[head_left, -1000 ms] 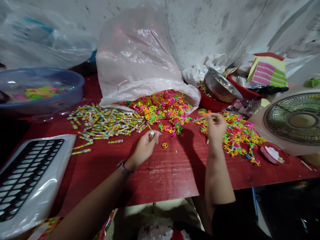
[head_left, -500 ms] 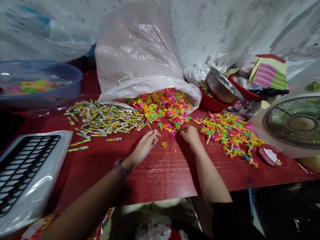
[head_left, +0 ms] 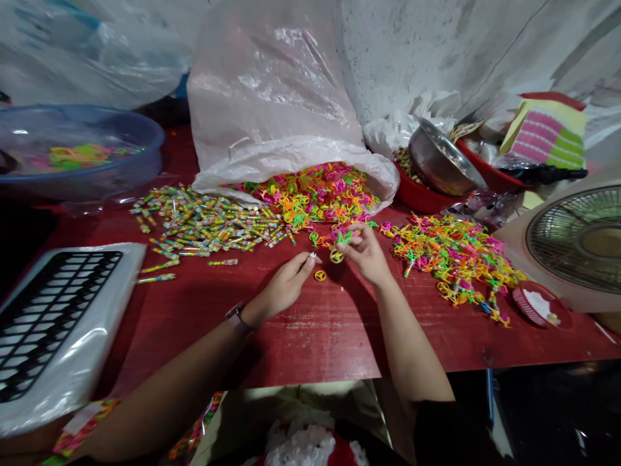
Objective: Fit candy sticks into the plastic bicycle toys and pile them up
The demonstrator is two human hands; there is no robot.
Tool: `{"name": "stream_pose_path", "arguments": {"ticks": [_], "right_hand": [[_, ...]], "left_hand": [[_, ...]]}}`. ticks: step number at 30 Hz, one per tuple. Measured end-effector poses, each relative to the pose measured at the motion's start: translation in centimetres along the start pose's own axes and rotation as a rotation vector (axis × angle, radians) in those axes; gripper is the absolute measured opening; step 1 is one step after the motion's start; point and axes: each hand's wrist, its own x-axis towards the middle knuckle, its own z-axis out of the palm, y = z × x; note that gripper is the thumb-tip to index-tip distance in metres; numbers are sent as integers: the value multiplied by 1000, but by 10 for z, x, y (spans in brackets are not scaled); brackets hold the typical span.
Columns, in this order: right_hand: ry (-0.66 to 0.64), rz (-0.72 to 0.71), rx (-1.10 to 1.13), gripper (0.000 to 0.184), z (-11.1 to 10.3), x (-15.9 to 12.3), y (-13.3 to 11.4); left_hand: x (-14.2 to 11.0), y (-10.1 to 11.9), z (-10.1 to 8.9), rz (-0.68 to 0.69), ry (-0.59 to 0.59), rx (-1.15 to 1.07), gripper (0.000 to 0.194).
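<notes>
My left hand (head_left: 287,285) rests on the red table (head_left: 310,330), its fingers pinched on a small wrapped candy stick. A few centimetres to its right, my right hand (head_left: 365,251) is closed on a small plastic ring toy (head_left: 339,249), held just above the table. A loose yellow ring (head_left: 319,276) lies between the two hands. Bright plastic ring toys (head_left: 315,194) spill from a large clear bag (head_left: 276,103) just beyond the hands. A second heap of ring toys (head_left: 451,255) lies to the right. Wrapped candy sticks (head_left: 208,223) are spread to the left.
A blue basin (head_left: 77,152) stands at the far left. A white tray with a black grid (head_left: 53,317) lies at the near left. Red bowls and a steel bowl (head_left: 436,165) sit at the back right. A fan (head_left: 577,239) and a small red lid (head_left: 538,303) are at the right.
My right hand came down from above the right heap to the pile at the bag's mouth, took a ring toy and lifted it toward my left hand. The left hand barely moved.
</notes>
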Motion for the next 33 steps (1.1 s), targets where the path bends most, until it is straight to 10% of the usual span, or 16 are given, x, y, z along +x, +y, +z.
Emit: {"name": "stream_pose_path", "arguments": {"ticks": [3,10,19,24,33], "right_hand": [[-223,28,176,37,21,-4,-2],[-290,104,295,39,29,-7,3],[-148,131,422,39,40,-11,4],[-280,211,439,48,46,-14,5],[-19,-50,-25,44,60,-12,0]], "left_hand": [[0,2,-1,48,-103,47,45],[-2,4,-2,66,-127,86,45],[-4,8,-4,51,-199,56,49],[-6,11,-1,56,-227,57,50],[-7,6,2,-1,-64,172,53]]}}
